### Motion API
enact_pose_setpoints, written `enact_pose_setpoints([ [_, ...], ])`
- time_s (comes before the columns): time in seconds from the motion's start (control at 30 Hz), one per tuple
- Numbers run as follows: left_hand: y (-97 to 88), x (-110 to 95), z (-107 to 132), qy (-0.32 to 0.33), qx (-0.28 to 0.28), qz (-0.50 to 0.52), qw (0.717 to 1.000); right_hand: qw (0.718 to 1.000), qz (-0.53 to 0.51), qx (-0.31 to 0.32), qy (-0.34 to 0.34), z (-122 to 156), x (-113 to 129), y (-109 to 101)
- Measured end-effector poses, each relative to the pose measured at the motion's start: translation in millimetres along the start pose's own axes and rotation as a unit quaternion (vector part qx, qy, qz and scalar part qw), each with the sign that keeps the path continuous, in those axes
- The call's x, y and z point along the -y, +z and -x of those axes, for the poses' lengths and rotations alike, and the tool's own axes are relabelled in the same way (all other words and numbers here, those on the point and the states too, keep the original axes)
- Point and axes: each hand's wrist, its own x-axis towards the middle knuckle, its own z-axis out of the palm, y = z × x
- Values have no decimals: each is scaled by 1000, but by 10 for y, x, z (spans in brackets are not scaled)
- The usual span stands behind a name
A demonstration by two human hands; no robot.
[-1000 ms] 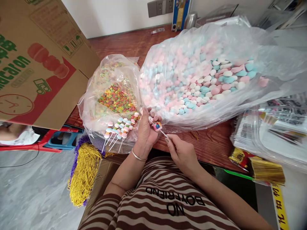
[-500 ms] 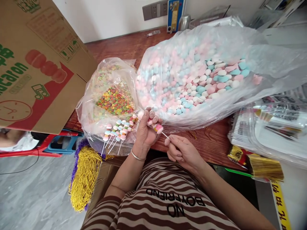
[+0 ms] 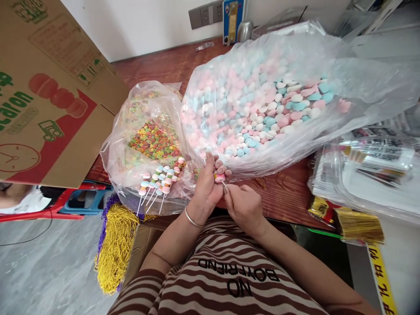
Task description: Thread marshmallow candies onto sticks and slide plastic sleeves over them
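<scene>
My left hand (image 3: 208,186) is closed round a candy skewer, whose pink lower end (image 3: 219,177) peeks out by the palm. The fingers hide most of the candies. My right hand (image 3: 245,206) pinches the skewer's white stick close below the candy. Left of my hands, several candy skewers (image 3: 160,180) with pink, white and blue pieces lie on a clear plastic bag (image 3: 110,146). Small coloured ring candies (image 3: 157,141) show in that bag. Beyond my hands spreads a large clear bag (image 3: 357,70) of pink, white and blue candies (image 3: 269,120).
A tall cardboard box (image 3: 70,52) stands at the left on the brown table (image 3: 154,61). Clear plastic packaging (image 3: 361,183) lies at the right, beside a bundle of gold strips (image 3: 360,224). Gold bead strings (image 3: 116,249) hang at the near left edge.
My right hand has moved up the stick, nearer my left hand, and less of the stick shows. More of the candy is hidden in my left hand. The view has shifted slightly.
</scene>
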Motion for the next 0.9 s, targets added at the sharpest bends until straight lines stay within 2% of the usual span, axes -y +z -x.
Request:
enact_pose_setpoints([
  [0.07,-40,52,15,7,13,-21,1000,990,-104,21,88,-22,2,-15],
  [0.1,-60,53,17,13,21,-30,999,976,-165,39,136,-30,-2,-33],
  [0.17,-90,4,8,27,37,-29,999,926,-292,86,222,-39,-19,-74],
  [0.23,-98,-90,-12,35,51,4,998,847,-424,132,293,-40,-45,-107],
  [0.33,-71,-236,-43,28,74,64,995,695,-596,174,363,-35,-74,-131],
  [0.37,-56,-273,-51,17,78,76,994,663,-626,180,370,-32,-76,-135],
  [0.4,-40,-300,-59,6,77,82,994,651,-636,184,371,-28,-74,-139],
  [0.43,-23,-316,-66,-3,71,83,994,664,-624,188,366,-24,-68,-140],
  [0.47,-7,-320,-72,-10,61,80,995,704,-587,185,355,-19,-60,-138],
  [0.5,8,-309,-78,-12,48,75,996,765,-524,170,332,-16,-49,-131],
  [0.57,30,-245,-81,-13,19,58,998,902,-336,112,247,-15,-28,-96],
  [0.6,34,-195,-79,-17,6,46,999,950,-234,79,189,-19,-20,-68],
  [0.63,32,-141,-73,-24,-4,33,999,979,-148,49,133,-26,-16,-38],
  [0.7,9,-43,-57,-32,-10,8,999,996,-51,18,64,-40,-18,12],
  [0.73,-12,-12,-50,-29,-5,-3,1000,997,-41,14,60,-46,-25,24],
  [0.8,-63,3,-46,-14,17,-19,1000,992,-70,22,101,-47,-45,10],
  [0.9,-130,-36,-56,27,41,-20,999,974,-130,89,164,-28,-62,-52],
])
